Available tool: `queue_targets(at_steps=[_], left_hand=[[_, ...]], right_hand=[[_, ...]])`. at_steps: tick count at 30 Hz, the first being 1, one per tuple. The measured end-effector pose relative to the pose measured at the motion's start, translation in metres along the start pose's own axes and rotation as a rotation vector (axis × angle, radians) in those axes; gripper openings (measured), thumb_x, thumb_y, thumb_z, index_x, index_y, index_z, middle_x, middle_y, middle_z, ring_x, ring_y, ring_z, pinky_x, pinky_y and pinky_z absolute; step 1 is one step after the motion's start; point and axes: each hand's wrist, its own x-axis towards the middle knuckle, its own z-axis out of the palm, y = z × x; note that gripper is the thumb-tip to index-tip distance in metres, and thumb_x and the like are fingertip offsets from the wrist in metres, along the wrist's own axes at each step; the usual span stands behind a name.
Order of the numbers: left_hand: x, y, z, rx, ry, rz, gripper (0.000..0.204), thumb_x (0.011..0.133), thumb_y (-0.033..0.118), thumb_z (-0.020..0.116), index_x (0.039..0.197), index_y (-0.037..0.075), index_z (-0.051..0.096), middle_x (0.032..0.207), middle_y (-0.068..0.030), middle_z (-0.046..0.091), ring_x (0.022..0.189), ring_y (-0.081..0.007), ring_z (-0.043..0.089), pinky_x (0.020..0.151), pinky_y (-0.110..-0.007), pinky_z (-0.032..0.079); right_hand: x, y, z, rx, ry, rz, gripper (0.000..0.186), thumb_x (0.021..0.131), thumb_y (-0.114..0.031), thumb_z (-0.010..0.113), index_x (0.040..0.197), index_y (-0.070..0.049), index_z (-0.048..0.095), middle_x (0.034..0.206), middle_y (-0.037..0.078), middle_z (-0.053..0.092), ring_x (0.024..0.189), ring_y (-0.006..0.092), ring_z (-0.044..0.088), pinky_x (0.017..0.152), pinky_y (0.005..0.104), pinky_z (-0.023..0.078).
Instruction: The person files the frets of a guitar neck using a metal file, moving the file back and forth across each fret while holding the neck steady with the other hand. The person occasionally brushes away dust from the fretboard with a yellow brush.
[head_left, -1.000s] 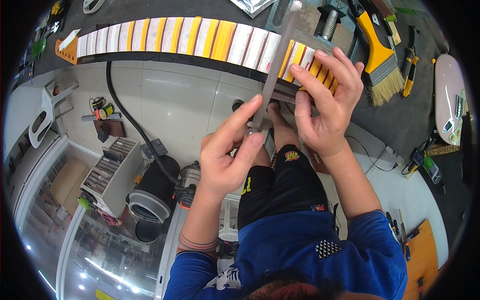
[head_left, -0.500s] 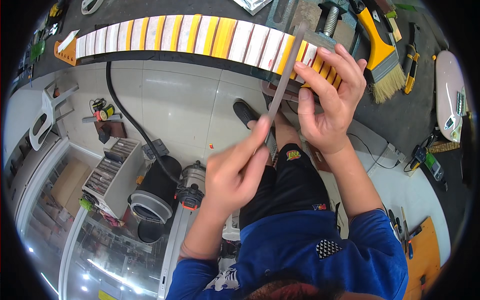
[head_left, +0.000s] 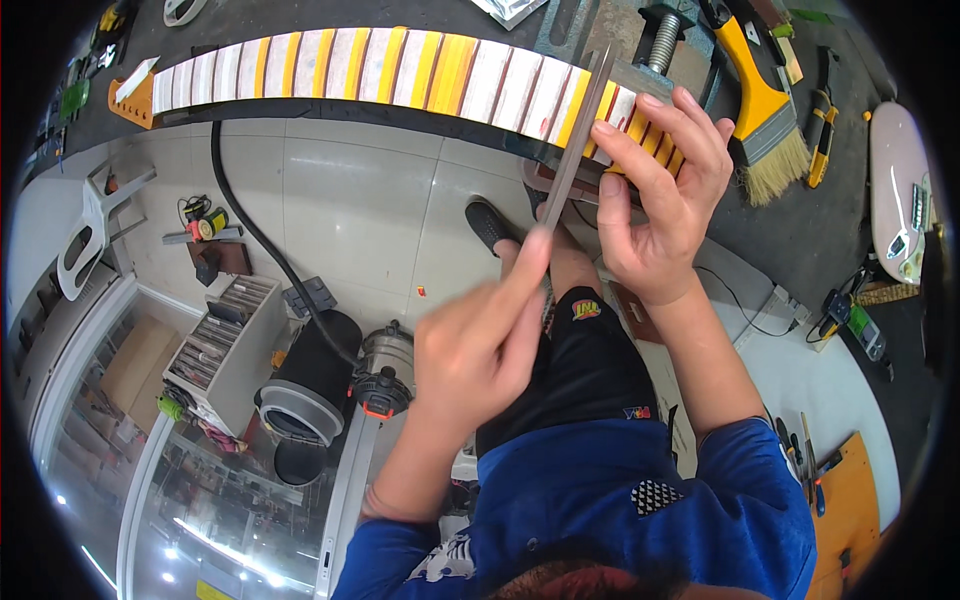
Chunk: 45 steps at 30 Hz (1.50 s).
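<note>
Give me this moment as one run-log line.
left grip: holds slim grey tool across taped guitar neck | right grip: at neck's right end | yellow-handled brush: right of neck

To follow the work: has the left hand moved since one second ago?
Yes, the left hand moved away from the striped guitar neck, downward in view.

A guitar neck (head_left: 340, 70) lies along the workbench (head_left: 400, 14), left of the brush (head_left: 752, 85).
</note>
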Motion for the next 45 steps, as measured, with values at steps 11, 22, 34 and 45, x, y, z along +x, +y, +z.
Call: queue_targets(at_steps=[11,22,34,45], left_hand=[[-0.045,-0.008,-0.015,0.086,-0.079,-0.029,0.057,0.092,-0.006,0.073,0.148,0.004,0.068,0.096,-0.0160,0.074,0.062,-0.0222,0.066,0.062,-0.034,0.053],[0.002,-0.021,0.018,0.023,0.076,0.121,0.062,0.092,0.001,0.078,0.151,0.009,0.066,0.074,-0.0076,0.064,0.057,-0.0239,0.061,0.054,-0.039,0.049],[-0.074,-0.045,0.005,0.098,0.119,0.231,0.066,0.080,-0.013,0.073,0.145,-0.001,0.069,0.067,-0.0051,0.049,0.053,-0.0207,0.044,0.052,-0.035,0.038],[-0.061,-0.038,0.014,0.266,0.115,0.168,0.067,0.079,-0.007,0.077,0.144,0.008,0.073,0.068,-0.0021,0.044,0.054,-0.0196,0.044,0.053,-0.035,0.037]], right_hand=[[-0.001,0.001,-0.001,-0.016,-0.019,-0.007,0.049,0.081,-0.003,0.073,0.125,-0.022,0.081,0.144,0.009,0.063,0.146,0.0352,0.050,0.130,0.0542,0.020],[0.002,-0.003,-0.001,-0.010,-0.007,-0.003,0.053,0.076,-0.003,0.072,0.123,-0.025,0.082,0.143,0.006,0.063,0.145,0.0351,0.051,0.130,0.0554,0.021],[-0.008,-0.002,-0.005,-0.007,-0.013,-0.065,0.057,0.075,-0.003,0.073,0.126,-0.029,0.082,0.149,0.009,0.057,0.146,0.0382,0.049,0.130,0.0586,0.020],[-0.019,-0.003,0.006,0.028,0.006,-0.051,0.059,0.074,-0.002,0.077,0.125,-0.030,0.082,0.147,0.008,0.059,0.146,0.0359,0.050,0.130,0.0559,0.017]])
